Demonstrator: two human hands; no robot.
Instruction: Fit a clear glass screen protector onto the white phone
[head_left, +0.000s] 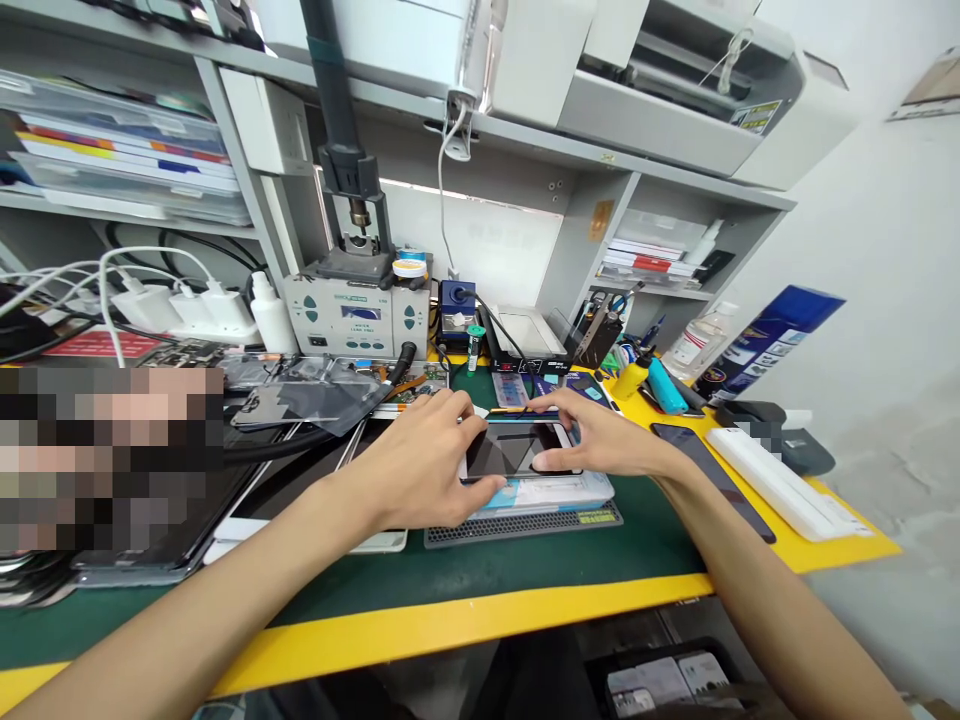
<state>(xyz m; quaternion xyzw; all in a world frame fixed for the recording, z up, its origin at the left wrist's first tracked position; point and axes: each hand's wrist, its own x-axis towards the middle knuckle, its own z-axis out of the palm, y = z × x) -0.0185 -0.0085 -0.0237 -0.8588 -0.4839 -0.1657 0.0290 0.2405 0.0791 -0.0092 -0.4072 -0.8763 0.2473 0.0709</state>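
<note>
A smartphone (514,450) with a dark, reflective screen lies sideways between my two hands, face up. My left hand (429,455) closes around its left end, thumb along the near edge and fingers at the far side. At the other end my right hand (604,437) grips it, thumb on the near right corner of the screen and index finger at the far edge. Just below the phone is a flat white and light-blue pack (555,492), which rests on a grey perforated pad (517,527). The phone's back is hidden.
A grey rework station (360,318) stands at the back left. Parts in clear bags (311,395) and dark screen panels (172,510) crowd the left. On the right lie a dark phone-like slab (716,482), a long white box (780,482) and a yellow bottle (630,378).
</note>
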